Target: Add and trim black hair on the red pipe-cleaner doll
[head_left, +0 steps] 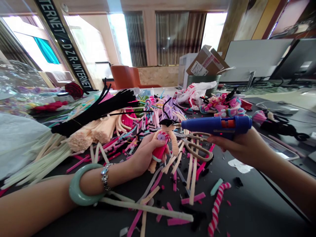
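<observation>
My left hand (148,149) is closed around a small pipe-cleaner doll (160,152) with a pink dress, beige limbs and a black top to its head. One black stem curls up from the head. In my right hand (243,148) is a blue hot glue gun (204,125), pointed left, with a small red light lit on its side. Its nozzle tip is at the doll's black head; whether they touch I cannot tell. Scissors (196,151) with beige handles lie just behind and right of the doll, partly hidden by it.
Bundles of black pipe cleaners (98,110) and beige pipe cleaners (86,135) are heaped on the left. Cut pieces litter the dark table (266,210). A striped pink twist (218,207) lies in front at right. Finished-looking colourful pieces (227,103), monitors (254,59) and a cardboard box (207,62) stand behind.
</observation>
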`<action>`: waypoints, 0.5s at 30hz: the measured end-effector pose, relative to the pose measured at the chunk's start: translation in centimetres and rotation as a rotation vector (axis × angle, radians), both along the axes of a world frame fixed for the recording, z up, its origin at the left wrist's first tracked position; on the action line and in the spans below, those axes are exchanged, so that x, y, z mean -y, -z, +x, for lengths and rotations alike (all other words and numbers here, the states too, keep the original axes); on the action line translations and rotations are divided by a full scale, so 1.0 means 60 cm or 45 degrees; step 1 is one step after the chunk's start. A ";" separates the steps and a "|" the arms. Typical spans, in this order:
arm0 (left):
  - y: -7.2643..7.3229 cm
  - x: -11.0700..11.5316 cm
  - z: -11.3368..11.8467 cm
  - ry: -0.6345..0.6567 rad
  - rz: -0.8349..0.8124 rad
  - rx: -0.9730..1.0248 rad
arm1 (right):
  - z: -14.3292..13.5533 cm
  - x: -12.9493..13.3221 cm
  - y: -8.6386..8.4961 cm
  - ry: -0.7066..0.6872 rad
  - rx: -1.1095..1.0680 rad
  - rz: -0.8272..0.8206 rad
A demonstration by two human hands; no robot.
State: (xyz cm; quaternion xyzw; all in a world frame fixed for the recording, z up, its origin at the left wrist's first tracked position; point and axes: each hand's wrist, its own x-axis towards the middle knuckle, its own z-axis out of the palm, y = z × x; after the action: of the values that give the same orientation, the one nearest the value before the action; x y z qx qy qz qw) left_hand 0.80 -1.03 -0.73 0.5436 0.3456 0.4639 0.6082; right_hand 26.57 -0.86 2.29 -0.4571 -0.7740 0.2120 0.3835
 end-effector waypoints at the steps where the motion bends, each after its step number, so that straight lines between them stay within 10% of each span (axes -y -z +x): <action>1: 0.000 0.000 0.000 0.002 0.002 0.003 | 0.000 0.000 0.000 0.005 -0.004 0.002; 15: 0.005 -0.003 -0.002 0.050 0.016 0.015 | -0.003 0.006 -0.008 0.060 -0.013 0.029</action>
State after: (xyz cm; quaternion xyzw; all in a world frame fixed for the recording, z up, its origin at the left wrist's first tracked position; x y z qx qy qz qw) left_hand 0.67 -0.82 -1.05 0.5515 0.3284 0.4571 0.6157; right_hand 26.37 -1.23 2.79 -0.4700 -0.7633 0.1965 0.3974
